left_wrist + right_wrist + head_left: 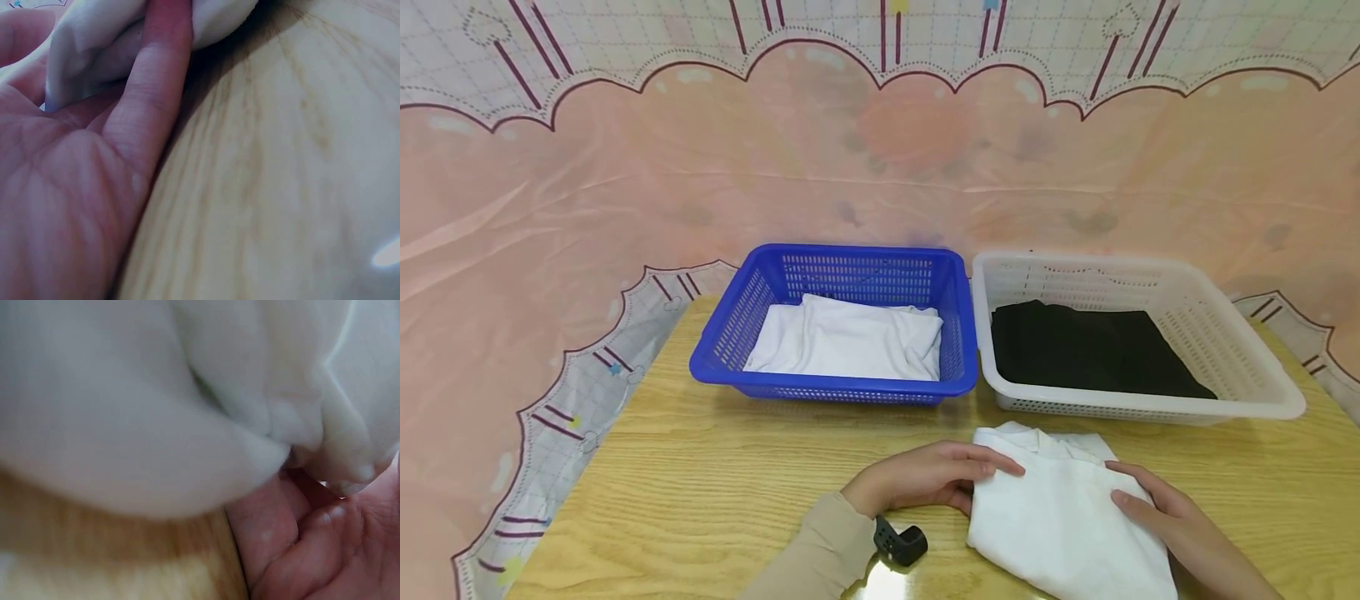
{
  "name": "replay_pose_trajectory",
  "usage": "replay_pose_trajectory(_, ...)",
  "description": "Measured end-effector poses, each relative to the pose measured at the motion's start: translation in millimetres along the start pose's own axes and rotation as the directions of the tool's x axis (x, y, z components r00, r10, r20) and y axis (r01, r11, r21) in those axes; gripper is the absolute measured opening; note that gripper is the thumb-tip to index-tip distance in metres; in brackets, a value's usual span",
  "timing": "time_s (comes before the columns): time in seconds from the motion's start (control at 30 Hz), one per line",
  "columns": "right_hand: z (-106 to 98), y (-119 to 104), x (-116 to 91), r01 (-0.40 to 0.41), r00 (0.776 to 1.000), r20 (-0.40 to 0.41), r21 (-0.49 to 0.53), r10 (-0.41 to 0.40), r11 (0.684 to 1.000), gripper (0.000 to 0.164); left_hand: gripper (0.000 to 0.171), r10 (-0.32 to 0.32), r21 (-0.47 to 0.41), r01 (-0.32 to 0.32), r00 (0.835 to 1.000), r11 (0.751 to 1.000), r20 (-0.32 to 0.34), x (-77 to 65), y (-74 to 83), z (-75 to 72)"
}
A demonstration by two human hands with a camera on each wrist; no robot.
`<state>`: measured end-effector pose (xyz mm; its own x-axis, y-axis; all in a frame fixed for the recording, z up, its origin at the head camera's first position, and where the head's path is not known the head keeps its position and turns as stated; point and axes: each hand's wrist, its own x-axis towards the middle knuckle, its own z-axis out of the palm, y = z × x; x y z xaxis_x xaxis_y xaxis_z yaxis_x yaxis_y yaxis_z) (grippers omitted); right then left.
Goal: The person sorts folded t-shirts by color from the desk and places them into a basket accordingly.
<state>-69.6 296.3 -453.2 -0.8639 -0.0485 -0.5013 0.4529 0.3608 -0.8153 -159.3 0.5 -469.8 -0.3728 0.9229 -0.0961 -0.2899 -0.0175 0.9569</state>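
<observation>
A folded white shirt, its collar-like seam toward the far side, lies in front of me on the right half of the table. My left hand grips its left edge, with a finger stretched over the top and others under the fabric. In the left wrist view, the lowest finger runs beneath the cloth, along the tabletop. On the opposite edge, my right hand holds the shirt with the thumb on top. The right wrist view shows its other fingers tucked under the white layers.
A blue basket holding folded white cloth stands at the back of the wooden table. Beside it on the right is a white basket with black cloth. A patterned curtain hangs behind.
</observation>
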Motion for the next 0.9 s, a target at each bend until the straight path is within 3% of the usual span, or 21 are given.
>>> replay_pose_trajectory(0.57, -3.2, -0.6, 2.1, 0.024, 1.000, -0.003, -0.021, -0.024, 0.999, 0.064, 0.034, 0.007, 0.029, -0.007, 1.000, 1.000, -0.005, 2.6, 1.7, -0.8)
replay_pose_trajectory(0.9, -0.1, 0.5, 1.1, 0.013, 1.000, -0.003, 0.035, -0.013, 0.999, 0.064, 0.034, 0.001, 0.020, -0.001, 1.000, 1.000, -0.002, 1.9, -0.1, 0.0)
